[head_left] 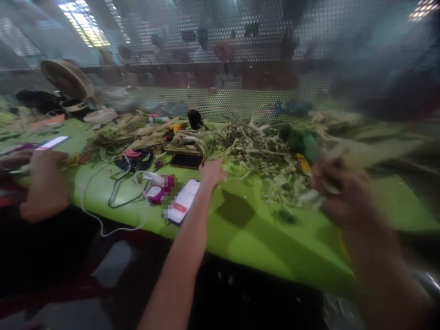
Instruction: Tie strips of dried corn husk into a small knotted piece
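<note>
My left hand (pixel 212 173) reaches over the green table, at the edge of a heap of dried leaves and husks (pixel 247 142). It is just right of a dark phone (pixel 186 160), and its fingers are too indistinct to show whether they grip anything. A lit phone (pixel 184 200) lies under my left forearm. On the right, my right hand (pixel 343 190) is raised above the tabletop, blurred, with its fingers curled round something I cannot make out. Long pale husk-like strips (pixel 374 149) lie behind it.
A co-worker's hand (pixel 48 160) is at the far left, by another lit phone (pixel 52 143). A white cable (pixel 91 211) hangs over the front edge of the green table (pixel 275 247). A purple tissue pack (pixel 161 189) and a conical hat (pixel 65 79) lie leftward.
</note>
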The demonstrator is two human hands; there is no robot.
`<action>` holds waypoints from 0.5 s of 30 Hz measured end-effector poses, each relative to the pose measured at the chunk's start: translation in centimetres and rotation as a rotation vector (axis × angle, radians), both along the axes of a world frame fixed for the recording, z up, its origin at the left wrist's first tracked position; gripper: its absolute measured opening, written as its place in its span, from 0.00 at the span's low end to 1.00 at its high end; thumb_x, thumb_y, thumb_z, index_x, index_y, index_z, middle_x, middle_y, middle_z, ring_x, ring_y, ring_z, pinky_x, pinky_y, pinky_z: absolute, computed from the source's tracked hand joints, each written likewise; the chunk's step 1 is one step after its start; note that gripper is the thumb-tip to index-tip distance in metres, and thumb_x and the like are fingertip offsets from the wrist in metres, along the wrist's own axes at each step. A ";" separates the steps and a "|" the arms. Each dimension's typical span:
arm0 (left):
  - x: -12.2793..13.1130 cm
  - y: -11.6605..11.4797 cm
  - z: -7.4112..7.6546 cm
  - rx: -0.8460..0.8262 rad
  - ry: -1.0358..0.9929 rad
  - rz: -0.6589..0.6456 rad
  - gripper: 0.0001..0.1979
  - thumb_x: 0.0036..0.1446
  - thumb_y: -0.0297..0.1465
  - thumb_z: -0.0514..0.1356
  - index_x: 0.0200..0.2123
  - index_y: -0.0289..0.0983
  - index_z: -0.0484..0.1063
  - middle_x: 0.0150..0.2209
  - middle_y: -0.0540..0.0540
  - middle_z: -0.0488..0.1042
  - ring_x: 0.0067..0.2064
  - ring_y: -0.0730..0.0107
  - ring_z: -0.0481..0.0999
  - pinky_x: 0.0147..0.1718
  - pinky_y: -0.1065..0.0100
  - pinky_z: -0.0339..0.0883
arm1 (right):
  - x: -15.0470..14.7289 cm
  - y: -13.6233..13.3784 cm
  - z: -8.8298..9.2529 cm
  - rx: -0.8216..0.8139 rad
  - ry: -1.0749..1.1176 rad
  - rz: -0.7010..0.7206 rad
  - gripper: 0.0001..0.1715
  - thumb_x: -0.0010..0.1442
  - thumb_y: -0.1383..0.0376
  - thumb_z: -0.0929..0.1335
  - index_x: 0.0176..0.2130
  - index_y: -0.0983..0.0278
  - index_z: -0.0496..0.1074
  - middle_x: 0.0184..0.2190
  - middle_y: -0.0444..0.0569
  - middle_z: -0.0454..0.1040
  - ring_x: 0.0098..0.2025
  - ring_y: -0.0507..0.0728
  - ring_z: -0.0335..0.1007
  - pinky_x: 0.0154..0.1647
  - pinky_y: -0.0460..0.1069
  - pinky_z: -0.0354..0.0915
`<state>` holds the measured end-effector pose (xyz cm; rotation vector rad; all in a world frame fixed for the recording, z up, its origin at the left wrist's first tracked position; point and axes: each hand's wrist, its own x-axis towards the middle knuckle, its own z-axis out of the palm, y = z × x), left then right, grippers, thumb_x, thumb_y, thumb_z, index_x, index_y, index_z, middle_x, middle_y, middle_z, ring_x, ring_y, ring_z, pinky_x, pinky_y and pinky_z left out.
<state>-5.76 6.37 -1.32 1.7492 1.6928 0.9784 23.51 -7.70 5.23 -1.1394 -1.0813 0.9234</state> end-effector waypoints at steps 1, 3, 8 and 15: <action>-0.1 -0.1 0.4 -0.014 0.044 0.002 0.15 0.35 0.17 0.67 0.30 0.38 0.76 0.24 0.46 0.70 0.47 0.47 0.70 0.52 0.50 0.52 | -0.7 0.6 -0.2 -0.057 0.073 0.017 0.11 0.49 0.59 0.72 0.36 0.57 0.75 0.35 0.52 0.74 0.36 0.61 0.69 0.27 0.52 0.62; -0.3 -0.3 1.1 0.009 0.128 -0.018 0.19 0.40 0.18 0.65 0.39 0.38 0.77 0.32 0.43 0.75 0.49 0.47 0.68 0.53 0.47 0.51 | -1.7 1.6 -1.0 -0.108 0.104 0.015 0.14 0.47 0.61 0.72 0.37 0.59 0.76 0.34 0.49 0.75 0.33 0.57 0.68 0.25 0.49 0.62; 1.6 -2.2 3.1 0.296 0.085 -0.080 0.14 0.56 0.28 0.60 0.46 0.38 0.76 0.49 0.39 0.75 0.55 0.48 0.66 0.56 0.47 0.53 | -2.8 2.7 -3.1 -0.239 0.165 0.053 0.12 0.47 0.61 0.72 0.34 0.63 0.78 0.28 0.49 0.76 0.27 0.54 0.68 0.20 0.46 0.58; 7.7 -6.2 2.9 -0.001 -0.497 -0.662 0.19 0.50 0.32 0.67 0.47 0.43 0.77 0.48 0.42 0.76 0.51 0.58 0.72 0.51 0.58 0.65 | -4.9 2.5 -4.3 -0.383 0.041 0.143 0.12 0.46 0.57 0.73 0.25 0.65 0.75 0.18 0.46 0.73 0.17 0.49 0.60 0.16 0.45 0.52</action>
